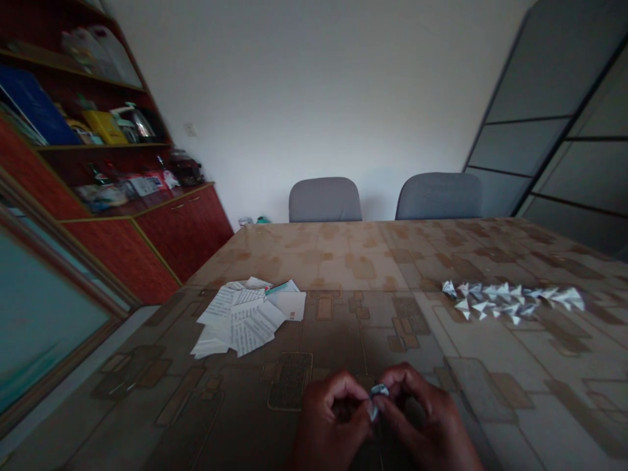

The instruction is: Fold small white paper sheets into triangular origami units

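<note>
Between my two hands is a small folded piece of paper [379, 391], pale with some darker print, held just above the near part of the table. My left hand [336, 415] pinches its left side between thumb and fingertips. From the other side, my right hand [422, 412] grips it with thumb and forefinger. Fingertips cover much of the paper, so its full shape is hidden. To the left lies a loose pile of printed paper pieces [250, 320]. Folded paper pieces [510, 301] with pointed tips stand in rows at the right.
A patterned cloth covers the table [343, 255]. Behind its far edge stand two grey chairs [325, 199]. A red-brown cabinet [181, 229] with crowded shelves is at the left, and a sliding-door wardrobe [534, 98] at the right.
</note>
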Available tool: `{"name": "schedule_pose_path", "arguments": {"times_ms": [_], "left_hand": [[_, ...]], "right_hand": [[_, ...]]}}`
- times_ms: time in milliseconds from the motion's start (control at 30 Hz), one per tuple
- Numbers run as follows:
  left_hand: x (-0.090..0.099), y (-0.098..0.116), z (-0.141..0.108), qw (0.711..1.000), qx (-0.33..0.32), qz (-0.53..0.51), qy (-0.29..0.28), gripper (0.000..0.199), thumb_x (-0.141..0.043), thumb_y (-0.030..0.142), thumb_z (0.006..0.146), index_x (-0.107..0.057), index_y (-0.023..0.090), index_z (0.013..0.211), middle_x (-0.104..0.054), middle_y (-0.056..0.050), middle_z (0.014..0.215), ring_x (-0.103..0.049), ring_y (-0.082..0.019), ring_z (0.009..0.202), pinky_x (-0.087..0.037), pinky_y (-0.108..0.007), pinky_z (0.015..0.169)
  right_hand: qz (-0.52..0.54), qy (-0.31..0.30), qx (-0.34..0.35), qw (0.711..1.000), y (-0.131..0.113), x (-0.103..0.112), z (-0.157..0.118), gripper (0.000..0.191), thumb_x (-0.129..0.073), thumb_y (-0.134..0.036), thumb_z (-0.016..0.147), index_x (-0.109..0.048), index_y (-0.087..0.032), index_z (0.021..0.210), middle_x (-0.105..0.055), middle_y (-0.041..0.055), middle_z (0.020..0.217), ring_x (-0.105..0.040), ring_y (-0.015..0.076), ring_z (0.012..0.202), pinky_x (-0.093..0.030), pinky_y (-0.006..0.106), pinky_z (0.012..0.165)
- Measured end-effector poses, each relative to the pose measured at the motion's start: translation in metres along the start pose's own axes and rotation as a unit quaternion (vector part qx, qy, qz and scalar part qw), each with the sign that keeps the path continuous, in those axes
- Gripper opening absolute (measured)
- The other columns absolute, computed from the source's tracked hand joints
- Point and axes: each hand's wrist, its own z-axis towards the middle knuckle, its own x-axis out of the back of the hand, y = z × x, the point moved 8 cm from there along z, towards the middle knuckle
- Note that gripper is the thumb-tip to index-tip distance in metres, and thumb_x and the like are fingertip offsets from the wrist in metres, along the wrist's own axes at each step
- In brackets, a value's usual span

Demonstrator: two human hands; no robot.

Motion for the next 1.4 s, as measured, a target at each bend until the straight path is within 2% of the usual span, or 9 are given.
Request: {"name": "schedule_pose_path", "arguments": {"times_ms": [133, 267, 400, 467, 633, 933, 1100, 1233, 1400], "left_hand": [[-0.002, -0.003, 0.000, 0.999, 0.024, -0.038, -0.020, 0.021, -0.064, 0.033, 0.075, -0.054, 0.017, 0.066, -0.058, 0.000, 0.057, -0.057, -0.013, 0.051, -0.043, -0.022, 0.051], [-0.003, -0.002, 0.000, 0.999, 0.034, -0.035, -0.015, 0.021, -0.064, 0.032, 0.072, -0.051, 0.018, 0.064, -0.057, 0.000, 0.056, -0.055, -0.013, 0.049, -0.043, -0.022, 0.050], [-0.002, 0.011, 0.000, 0.998, -0.032, 0.049, 0.003, 0.015, -0.061, 0.024, 0.070, -0.053, 0.017, 0.060, -0.054, 0.001, 0.052, -0.050, -0.011, 0.048, -0.037, -0.020, 0.049], [0.000, 0.014, 0.001, 0.996, -0.049, 0.070, 0.015, 0.015, -0.061, 0.023, 0.070, -0.054, 0.017, 0.059, -0.054, 0.001, 0.052, -0.050, -0.011, 0.049, -0.036, -0.020, 0.049], [0.000, 0.000, 0.003, 1.000, 0.020, -0.024, 0.002, 0.022, -0.064, 0.033, 0.074, -0.051, 0.018, 0.065, -0.055, 0.002, 0.055, -0.053, -0.011, 0.046, -0.040, -0.020, 0.047], [-0.003, -0.006, 0.006, 0.995, 0.047, -0.089, -0.022, 0.027, -0.066, 0.038, 0.073, -0.049, 0.018, 0.069, -0.059, 0.001, 0.058, -0.053, -0.010, 0.043, -0.040, -0.019, 0.043], [0.001, 0.004, 0.005, 0.999, -0.001, 0.033, 0.006, 0.012, -0.059, 0.025, 0.069, -0.052, 0.017, 0.062, -0.055, 0.001, 0.054, -0.051, -0.011, 0.047, -0.038, -0.020, 0.047], [0.000, 0.013, 0.002, 0.989, -0.065, 0.134, 0.002, 0.005, -0.055, 0.018, 0.065, -0.058, 0.016, 0.061, -0.058, -0.001, 0.056, -0.053, -0.013, 0.052, -0.038, -0.020, 0.050], [-0.001, 0.007, 0.003, 0.989, -0.037, 0.145, -0.018, 0.010, -0.053, 0.017, 0.067, -0.062, 0.015, 0.064, -0.060, -0.002, 0.057, -0.054, -0.014, 0.053, -0.039, -0.021, 0.052]], "right_hand": [[0.033, -0.022, -0.009, 0.999, -0.001, -0.003, 0.000, 0.016, -0.054, -0.031, 0.093, -0.057, -0.021, 0.080, -0.065, -0.0022, 0.068, -0.064, 0.0127, 0.062, -0.051, 0.018, 0.058], [0.028, -0.019, -0.013, 0.999, -0.003, -0.002, 0.000, 0.014, -0.054, -0.029, 0.093, -0.058, -0.022, 0.081, -0.066, -0.0021, 0.069, -0.065, 0.0127, 0.063, -0.051, 0.018, 0.060], [0.001, -0.005, 0.009, 1.000, -0.006, 0.000, 0.000, 0.005, -0.054, -0.021, 0.089, -0.058, -0.022, 0.085, -0.066, -0.0022, 0.071, -0.065, 0.0128, 0.063, -0.051, 0.017, 0.058], [-0.013, -0.003, 0.028, 1.000, -0.009, 0.000, 0.000, 0.007, -0.055, -0.016, 0.085, -0.058, -0.022, 0.086, -0.066, -0.0022, 0.072, -0.065, 0.0131, 0.064, -0.051, 0.017, 0.059], [0.011, -0.008, 0.035, 0.999, -0.008, -0.002, 0.002, 0.015, -0.052, -0.011, 0.082, -0.057, -0.023, 0.092, -0.068, -0.0013, 0.076, -0.067, 0.0141, 0.068, -0.052, 0.019, 0.062], [0.112, -0.040, -0.007, 0.993, -0.005, -0.010, 0.006, 0.006, -0.051, -0.023, 0.091, -0.057, -0.022, 0.089, -0.068, 0.0000, 0.075, -0.067, 0.0150, 0.066, -0.053, 0.022, 0.064], [0.003, -0.020, 0.009, 1.000, 0.000, -0.006, 0.003, 0.009, -0.055, -0.022, 0.087, -0.058, -0.022, 0.095, -0.067, 0.0011, 0.079, -0.065, 0.0164, 0.067, -0.051, 0.023, 0.059], [-0.118, -0.007, 0.099, 0.988, -0.017, 0.000, 0.005, 0.010, -0.055, -0.013, 0.082, -0.058, -0.022, 0.082, -0.064, 0.0010, 0.075, -0.063, 0.0168, 0.068, -0.049, 0.024, 0.059], [-0.194, 0.017, 0.189, 0.962, -0.039, 0.004, 0.006, 0.014, -0.054, -0.007, 0.079, -0.057, -0.021, 0.077, -0.064, 0.0014, 0.071, -0.059, 0.0185, 0.068, -0.045, 0.028, 0.061]]}}
